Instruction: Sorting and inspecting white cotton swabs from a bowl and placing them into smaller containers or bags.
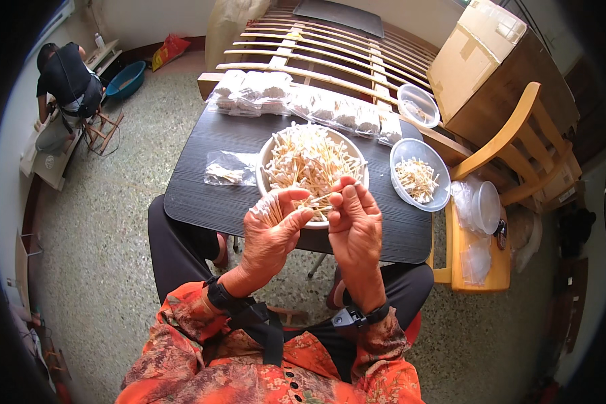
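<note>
A white bowl [265,176] heaped with loose cotton swabs [306,156] stands on the dark table in front of me. At its near left rim, my left hand [271,232] is closed around a bundle of cotton swabs [268,208], their white tips showing past the fingers. My right hand [354,219] is above the bowl's near right side, thumb and fingers pinched on cotton swabs, though how many is hard to tell. Left of the bowl lies a small clear bag [229,168] with a few swabs inside. A translucent tub [440,176] to the right holds more swabs.
Filled clear bags [257,91] line the far edge of the dark table [198,151]. Beyond are a slatted wooden frame [316,57], a plastic tub [417,106] and a large cardboard box [478,57]. A wooden chair [481,269] stands right. Another person [71,81] sits far left.
</note>
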### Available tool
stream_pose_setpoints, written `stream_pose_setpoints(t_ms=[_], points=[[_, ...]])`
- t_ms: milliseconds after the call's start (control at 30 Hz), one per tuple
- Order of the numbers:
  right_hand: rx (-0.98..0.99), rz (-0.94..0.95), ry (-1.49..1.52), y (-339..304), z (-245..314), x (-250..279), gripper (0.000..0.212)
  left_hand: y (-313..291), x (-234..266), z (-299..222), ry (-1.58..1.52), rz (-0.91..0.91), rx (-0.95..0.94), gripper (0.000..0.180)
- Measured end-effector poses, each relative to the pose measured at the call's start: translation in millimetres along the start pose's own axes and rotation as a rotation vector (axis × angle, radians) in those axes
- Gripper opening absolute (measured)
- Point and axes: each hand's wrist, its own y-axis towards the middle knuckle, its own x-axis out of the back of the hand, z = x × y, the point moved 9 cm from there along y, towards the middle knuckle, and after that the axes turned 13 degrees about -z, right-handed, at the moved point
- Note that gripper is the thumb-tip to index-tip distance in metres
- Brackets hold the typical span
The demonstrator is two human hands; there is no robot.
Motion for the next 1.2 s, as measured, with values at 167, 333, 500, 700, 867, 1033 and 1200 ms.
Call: stream_pose_setpoints(t_ms=[167,333,500,700,867,1033,1200], points=[[-0.083,-0.025,0.050,-15.7,-17.1,-3.2,0.019,-3.9,3.6,-0.8,0.022,-0.030,-0.067,0.020],[-0.123,-0.033,-0.006,-26.4,-31.0,-3.5,0.017,-0.5,4.9,-8.2,0.003,-0.002,-0.177,0.008],[-0.177,0.025,0.017,-34.4,-43.9,-8.1,0.017,-2.4,8.7,-14.6,-0.064,-0.032,-0.197,0.009],[-0.276,0.024,0.077,-37.5,-50.3,-5.7,0.017,-10.3,8.9,-32.2,0.372,-0.015,-0.578,0.010],[-0.226,0.012,0.035,-36.9,-42.8,-5.7,0.016,-10.5,-0.3,-24.6,0.216,-0.043,-0.394,0.007],[0.083,-0.028,-0.206,-40.0,-18.4,-10.3,0.013,-2.7,0.9,3.1,-0.171,0.058,0.028,0.012],[0.151,0.006,-0.234,-41.2,-18.1,-11.2,0.014,-7.3,-4.5,22.3,-0.225,0.090,0.306,0.023]])
